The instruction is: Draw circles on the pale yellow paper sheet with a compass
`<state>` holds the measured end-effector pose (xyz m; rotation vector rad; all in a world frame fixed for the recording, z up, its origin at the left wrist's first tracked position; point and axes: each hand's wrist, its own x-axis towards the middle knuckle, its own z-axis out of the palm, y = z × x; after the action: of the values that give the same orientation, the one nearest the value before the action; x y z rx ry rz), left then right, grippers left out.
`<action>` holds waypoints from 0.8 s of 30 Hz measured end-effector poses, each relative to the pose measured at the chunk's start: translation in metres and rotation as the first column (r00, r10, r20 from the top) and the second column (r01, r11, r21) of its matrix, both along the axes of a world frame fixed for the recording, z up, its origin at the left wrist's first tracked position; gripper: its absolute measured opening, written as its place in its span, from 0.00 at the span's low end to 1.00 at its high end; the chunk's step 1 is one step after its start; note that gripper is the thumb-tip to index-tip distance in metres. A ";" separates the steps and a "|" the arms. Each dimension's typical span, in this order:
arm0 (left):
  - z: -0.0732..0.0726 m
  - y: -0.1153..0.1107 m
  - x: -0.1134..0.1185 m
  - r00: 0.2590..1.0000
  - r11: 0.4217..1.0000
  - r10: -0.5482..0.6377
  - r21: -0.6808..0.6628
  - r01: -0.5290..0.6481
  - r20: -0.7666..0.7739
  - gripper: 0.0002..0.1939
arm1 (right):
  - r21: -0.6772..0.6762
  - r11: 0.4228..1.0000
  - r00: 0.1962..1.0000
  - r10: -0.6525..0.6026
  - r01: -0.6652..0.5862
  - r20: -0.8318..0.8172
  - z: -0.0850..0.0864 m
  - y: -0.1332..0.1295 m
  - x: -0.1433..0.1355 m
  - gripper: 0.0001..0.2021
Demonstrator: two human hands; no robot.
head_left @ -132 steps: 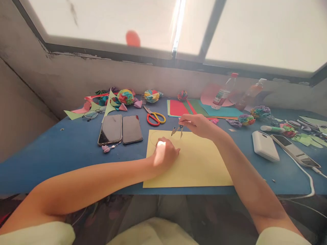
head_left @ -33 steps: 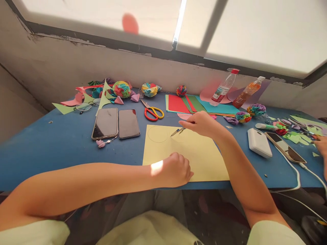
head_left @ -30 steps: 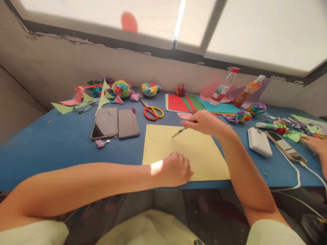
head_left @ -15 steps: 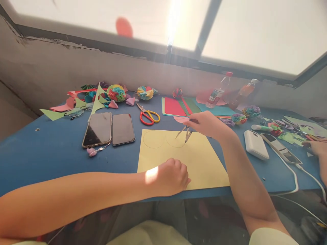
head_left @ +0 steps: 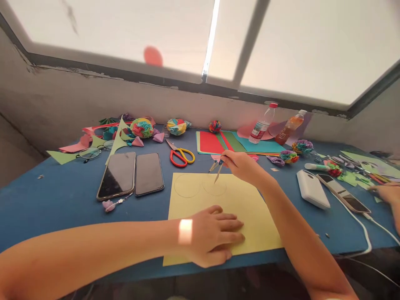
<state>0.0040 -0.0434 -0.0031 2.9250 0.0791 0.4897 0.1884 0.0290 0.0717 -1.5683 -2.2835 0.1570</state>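
Note:
A yellow sheet of paper [head_left: 250,208] lies on the blue table in front of me. Two pencilled circles show side by side on its upper left part. My right hand [head_left: 242,166] pinches the top of a drawing compass [head_left: 217,171], whose legs stand apart over the right-hand circle. Flat on the lower part of the sheet rests my left hand [head_left: 215,235], palm down with fingers spread. Scissors [head_left: 181,154] with red and yellow handles lie just beyond the paper's top edge.
Two phones [head_left: 117,175] [head_left: 149,173] lie left of the paper. Coloured sheets [head_left: 259,144], paper balls [head_left: 176,126] and two bottles [head_left: 261,125] [head_left: 290,128] line the back. At right are a white power bank [head_left: 312,189], a cabled phone [head_left: 343,193] and another person's hand [head_left: 387,193].
My left hand has gone from curled to spread flat on the paper. The compass has turned in my right hand, its legs swung round over the right-hand circle. The camera view has shifted slightly.

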 end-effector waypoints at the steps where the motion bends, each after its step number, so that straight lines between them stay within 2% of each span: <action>1: -0.001 0.000 -0.001 1.000 1.000 0.001 -0.027 -0.001 -0.012 0.22 | -0.010 1.000 0.999 0.011 -0.011 -0.042 -0.002 0.003 0.002 0.13; 4: -0.004 0.000 -0.003 0.998 0.996 0.006 -0.089 -0.012 -0.063 0.25 | -0.041 0.998 0.977 0.036 -0.045 -0.208 -0.003 0.007 0.010 0.14; 7: -0.005 0.000 -0.005 0.997 0.992 0.004 -0.123 -0.014 -0.080 0.25 | -0.051 0.996 0.909 0.041 -0.068 -0.414 0.004 0.002 0.026 0.16; 10: -0.005 0.000 -0.006 0.998 0.992 0.005 -0.127 -0.014 -0.069 0.26 | -0.011 1.000 0.855 0.017 -0.026 -0.518 0.009 -0.003 0.047 0.17; 14: -0.005 0.000 -0.005 0.997 0.992 0.011 -0.127 -0.020 -0.072 0.26 | 0.052 0.997 0.880 -0.030 0.062 -0.475 0.004 -0.005 0.065 0.15; 19: -0.007 0.002 -0.004 0.997 0.991 0.011 -0.132 -0.021 -0.078 0.26 | 0.024 0.995 0.925 -0.080 0.096 -0.371 -0.005 -0.006 0.059 0.15; 24: -0.008 0.002 -0.003 0.998 0.992 0.008 -0.122 -0.015 -0.059 0.26 | 0.015 0.994 0.955 -0.103 0.111 -0.279 -0.004 -0.010 0.058 0.15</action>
<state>0.0007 -0.0415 -0.0113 2.8205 0.1292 0.3872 0.2465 0.0189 0.0681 -1.5423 -1.9727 0.2937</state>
